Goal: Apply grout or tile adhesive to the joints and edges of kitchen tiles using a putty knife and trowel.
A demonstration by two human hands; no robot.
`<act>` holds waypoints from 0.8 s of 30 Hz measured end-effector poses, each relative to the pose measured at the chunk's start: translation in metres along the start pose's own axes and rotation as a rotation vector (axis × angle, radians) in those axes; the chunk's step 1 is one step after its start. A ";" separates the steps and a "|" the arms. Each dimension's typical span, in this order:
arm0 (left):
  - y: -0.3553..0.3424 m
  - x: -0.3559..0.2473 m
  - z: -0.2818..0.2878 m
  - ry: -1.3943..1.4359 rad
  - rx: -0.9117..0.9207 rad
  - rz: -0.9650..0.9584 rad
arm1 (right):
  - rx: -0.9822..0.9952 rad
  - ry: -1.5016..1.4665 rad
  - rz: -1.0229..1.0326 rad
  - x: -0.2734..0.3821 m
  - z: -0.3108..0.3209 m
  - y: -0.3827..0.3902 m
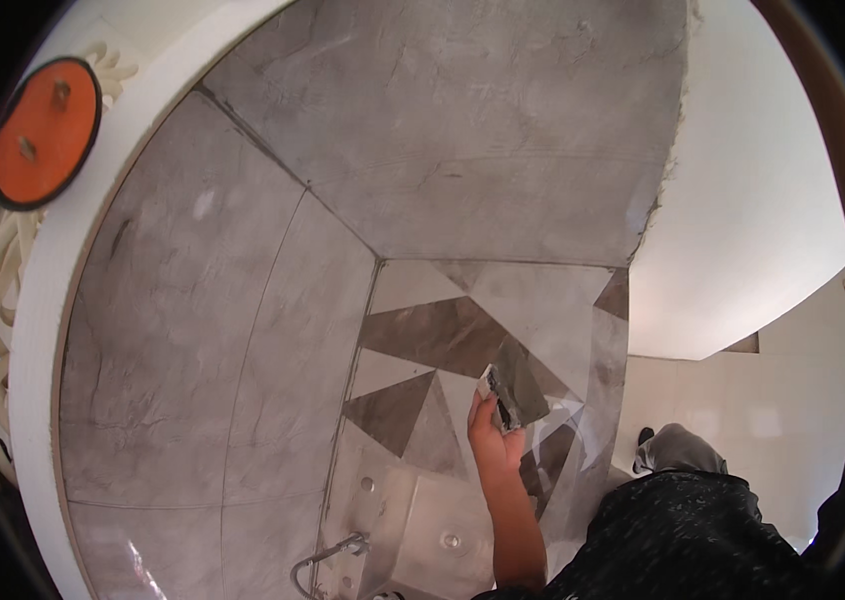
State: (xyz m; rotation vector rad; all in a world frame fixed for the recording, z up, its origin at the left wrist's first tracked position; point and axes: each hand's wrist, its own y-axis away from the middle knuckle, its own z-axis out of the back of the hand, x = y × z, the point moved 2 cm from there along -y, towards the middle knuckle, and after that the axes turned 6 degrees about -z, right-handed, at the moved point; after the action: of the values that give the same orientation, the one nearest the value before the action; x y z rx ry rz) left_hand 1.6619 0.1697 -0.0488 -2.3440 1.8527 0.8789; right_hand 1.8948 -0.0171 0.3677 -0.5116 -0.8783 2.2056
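My left hand (495, 437) is closed around a flat, rectangular grey-green piece (525, 388) with a pale, rough-looking edge; its exact kind does not show. It is held tilted over a counter surface with a pattern of white, grey and brown triangles (393, 412). Whether the piece touches that surface I cannot tell. Below the hand, to the left of my forearm, is a pale basin (423, 530) with a round drain (451, 541). My right hand is out of view.
A metal tap (328, 560) curves beside the basin. Large grey tiles (173, 350) cover the walls. At the upper left, an orange oval disc (46, 133) sits by a white ledge (53, 320). A white panel (733, 180) and a brown frame (843, 130) stand at the right.
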 end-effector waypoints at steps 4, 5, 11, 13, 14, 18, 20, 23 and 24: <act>0.005 0.001 0.000 -0.023 0.032 -0.004 | 0.075 0.003 -0.069 0.015 0.005 0.003; 0.000 0.009 -0.001 0.004 0.085 0.022 | 0.102 0.038 -0.076 0.012 0.010 0.007; 0.002 0.008 0.008 -0.003 0.036 0.003 | 0.049 0.280 -0.031 0.029 -0.002 0.010; 0.000 0.011 0.007 -0.018 0.015 0.017 | -0.058 0.421 0.019 0.026 -0.013 0.010; 0.000 0.011 0.005 -0.012 0.019 0.016 | -0.060 0.425 0.024 0.023 -0.021 0.009; 0.001 0.010 0.004 -0.008 0.021 0.021 | -0.187 0.522 0.206 0.017 -0.049 0.012; 0.002 0.010 0.008 0.009 0.043 0.016 | -0.172 0.506 0.326 0.016 -0.050 0.014; 0.000 0.009 0.014 0.003 0.057 0.009 | 0.054 0.373 0.177 0.022 -0.023 0.002; 0.000 0.011 0.011 0.014 0.074 0.011 | 0.049 0.378 0.184 0.021 -0.020 -0.001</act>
State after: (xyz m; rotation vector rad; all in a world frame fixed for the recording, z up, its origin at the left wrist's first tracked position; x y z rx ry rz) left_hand 1.6592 0.1637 -0.0629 -2.3055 1.8709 0.7827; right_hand 1.8925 0.0081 0.3526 -0.9806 -0.5933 2.1821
